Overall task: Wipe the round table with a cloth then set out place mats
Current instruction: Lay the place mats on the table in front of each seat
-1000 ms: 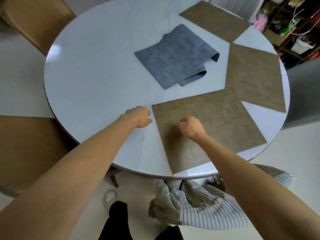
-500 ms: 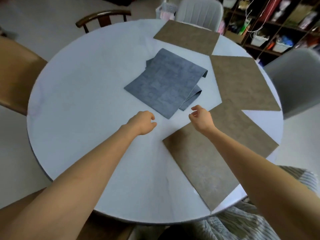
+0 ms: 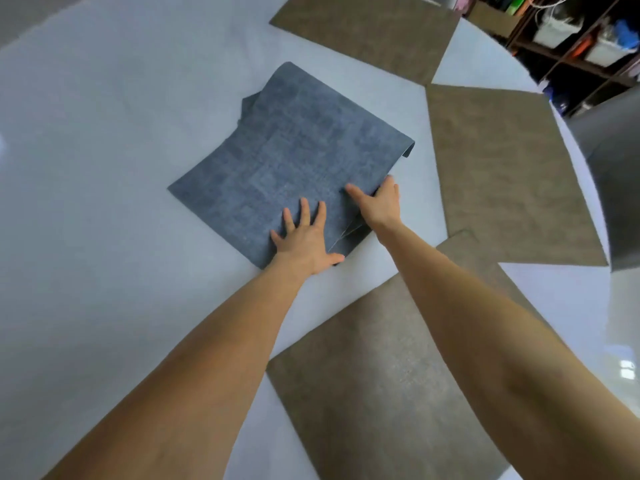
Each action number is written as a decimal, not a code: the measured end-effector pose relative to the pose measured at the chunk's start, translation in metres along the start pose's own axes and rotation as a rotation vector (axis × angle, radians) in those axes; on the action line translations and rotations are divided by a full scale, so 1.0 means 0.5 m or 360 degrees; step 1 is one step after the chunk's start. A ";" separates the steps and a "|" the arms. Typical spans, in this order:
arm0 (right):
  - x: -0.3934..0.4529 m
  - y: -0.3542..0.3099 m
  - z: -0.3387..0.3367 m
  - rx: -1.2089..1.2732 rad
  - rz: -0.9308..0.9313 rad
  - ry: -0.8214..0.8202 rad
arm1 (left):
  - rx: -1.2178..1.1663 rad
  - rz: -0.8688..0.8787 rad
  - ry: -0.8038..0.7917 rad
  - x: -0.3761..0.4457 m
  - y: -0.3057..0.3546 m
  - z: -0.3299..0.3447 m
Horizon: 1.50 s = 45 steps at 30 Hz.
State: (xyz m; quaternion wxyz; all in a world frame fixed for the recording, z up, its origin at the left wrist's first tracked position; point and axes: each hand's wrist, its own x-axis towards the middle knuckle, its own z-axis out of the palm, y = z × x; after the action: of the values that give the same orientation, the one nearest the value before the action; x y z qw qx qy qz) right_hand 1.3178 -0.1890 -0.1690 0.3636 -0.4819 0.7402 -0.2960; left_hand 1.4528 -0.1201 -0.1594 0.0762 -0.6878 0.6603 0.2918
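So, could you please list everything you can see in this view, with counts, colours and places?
round table: one, white, fills most of the view.
brown place mats: three, along the table's right side: far, right, near, the near one partly under the right forearm.
blue mats: a folded stack, exact count unclear, mid-table.
grey chair: one, beyond the right rim.
shelving: dark, holding bins, top right.
left hand: flat on the stack's near corner, fingers spread.
right hand: at the stack's right edge, thumb on top, fingers apparently tucked under.
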 end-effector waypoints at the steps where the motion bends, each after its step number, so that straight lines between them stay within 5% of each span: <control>1: 0.013 0.032 0.018 -0.0131 -0.0076 0.0014 | 0.0010 -0.0005 -0.0037 0.015 0.004 0.015; 10: 0.046 0.096 0.064 -0.0467 -0.0182 0.0157 | -0.0001 -0.0046 -0.0122 0.064 0.013 0.035; 17: 0.051 0.081 0.044 -0.0082 -0.0046 0.0012 | 0.0158 -0.0045 -0.0134 0.071 0.012 0.033; 20: 0.010 0.064 0.031 -0.0069 -0.0252 0.0238 | 0.0311 0.0005 -0.0090 0.049 0.017 0.029; 27: -0.210 -0.044 0.030 0.0776 0.0249 0.0025 | 0.0169 0.0056 0.0369 -0.093 -0.055 0.003; 29: -0.286 -0.048 0.031 0.0402 -0.0102 -0.0067 | 0.0083 0.0080 0.0422 -0.133 -0.117 -0.031; 32: -0.366 -0.006 0.021 -0.0655 -0.1092 0.0332 | 0.0189 0.0071 0.0306 -0.198 -0.196 -0.057; 34: -0.378 0.025 0.024 -0.1078 -0.1353 0.0263 | 0.0226 0.0073 0.0236 -0.238 -0.222 -0.061; 38: -0.419 0.035 0.055 -0.1576 -0.1204 -0.0055 | 0.0321 0.0202 0.0099 -0.322 -0.287 -0.054; 45: -0.634 0.010 0.167 -0.1625 -0.1025 -0.0543 | 0.0679 0.0142 0.0016 -0.438 -0.459 -0.031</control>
State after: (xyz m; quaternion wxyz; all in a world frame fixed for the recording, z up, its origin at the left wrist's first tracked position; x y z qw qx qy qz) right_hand 1.4702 0.0997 -0.1396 0.0932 -0.8342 0.5374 0.0814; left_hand 1.6852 0.0881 -0.1013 0.2039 -0.6277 0.7372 0.1451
